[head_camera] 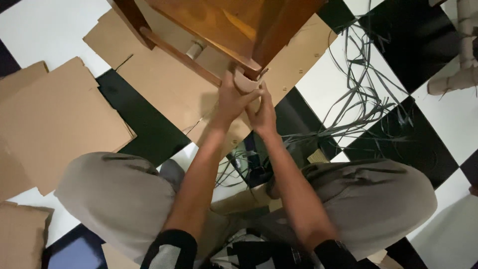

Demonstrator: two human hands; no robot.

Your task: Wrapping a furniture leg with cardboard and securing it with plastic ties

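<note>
Both hands clamp on a tan cardboard wrap (245,79) pressed round the bottom of a wooden chair leg (271,35): left hand (233,99) cups it from the side w/ thumb across the front, right hand (262,113) closes in from below, fingers curled up against the same piece. Held tight like that prob. so the cardboard keeps its curl against the wood instead of springing flat. Can't tell whether tape or strap is under the fingers – hidden.

Chair sits tipped toward the person, legs & lower rail (179,54) pointing at the camera, which puts the leg end w/in easy reach between the knees. One other leg already carries a pale cardboard tube (195,49), just behind the rail.

Flat cardboard sheets (59,119) lie spread over the black-and-white tiled floor (438,119), under & left of the chair – likely as padding + stock. Loose grey strapping (363,94) tangles to the right, near the right knee, close enough to grab. Wrapped tube-like pieces (465,60) at far right edge, well apart
</note>
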